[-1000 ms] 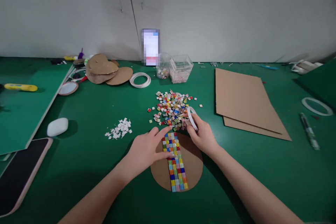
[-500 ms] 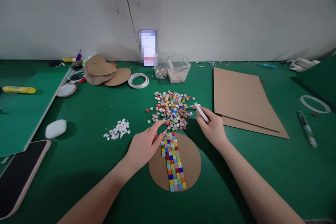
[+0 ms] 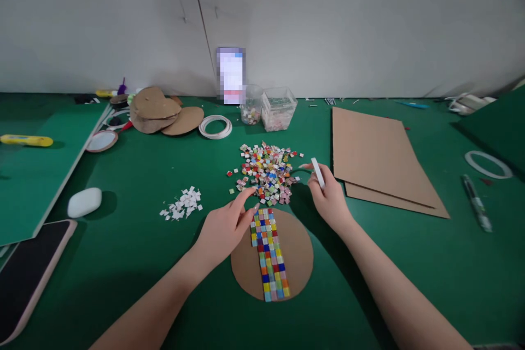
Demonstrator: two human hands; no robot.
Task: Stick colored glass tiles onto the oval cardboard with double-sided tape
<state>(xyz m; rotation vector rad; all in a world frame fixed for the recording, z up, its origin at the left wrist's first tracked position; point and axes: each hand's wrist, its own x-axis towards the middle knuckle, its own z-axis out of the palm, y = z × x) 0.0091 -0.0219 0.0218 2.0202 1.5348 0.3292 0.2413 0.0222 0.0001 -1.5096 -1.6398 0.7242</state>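
Observation:
My left hand (image 3: 225, 229) reaches over the left part of a round cardboard disc (image 3: 297, 251). Its index finger extends to the near edge of a heap of small coloured mosaic tiles (image 3: 268, 169), and the thumb tip rests by the top of the laid tiles. No object shows between that thumb and finger, which are apart. A slanting band of coloured tiles (image 3: 270, 262) lies across the disc in rows. Right of the heap, my right hand (image 3: 330, 202) is closed around a slim white stick (image 3: 317, 172), which points up and away.
White paper scraps (image 3: 182, 204) and a white case (image 3: 84, 203) lie left. Behind the heap stand two clear containers (image 3: 279, 109) and a lit phone (image 3: 231, 75). Cardboard sheets (image 3: 369, 153) lie right; cardboard cut-outs (image 3: 184, 121) and a white tape roll (image 3: 215, 127) sit back left.
The white stick has turned more upright in my right hand, which has shifted slightly. My left hand stays almost in the same place. The whole view has moved a little.

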